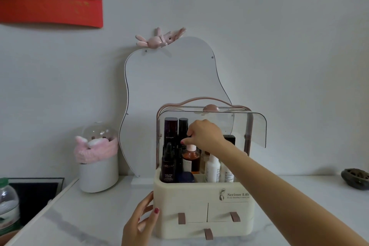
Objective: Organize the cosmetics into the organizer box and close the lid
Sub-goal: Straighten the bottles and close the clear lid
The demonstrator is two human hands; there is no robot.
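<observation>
**A:** At the top of the open compartment, the right hand (203, 134) has its fingers (186, 140) pinched on something small and dark just above the pink-capped amber bottle (191, 157). I can't tell what it is.

**B:** And the other hand?

**A:** The left hand (142, 217) lies with straight fingers against the left wall of the organizer box (201, 197), steadying it (thumb on the front corner).

**B:** How will those bottles handle?

**A:** I judge the amber one and the dark dropper bottle (168, 168) to be glass: stiff, smooth, breakable, top-heavy. Take them by the neck or cap. The white bottles (212, 169) look like light plastic.

**B:** Room to move?

**A:** Tight. The tall dark tubes (171, 128) stand close at the back left, so anything goes straight down. The clear lid (249, 126) hangs raised overhead, its front edge just above the wrist. Behind stands a wavy mirror (169, 78); a white canister (98, 173) sits on the bench (95, 215) to the left.
</observation>
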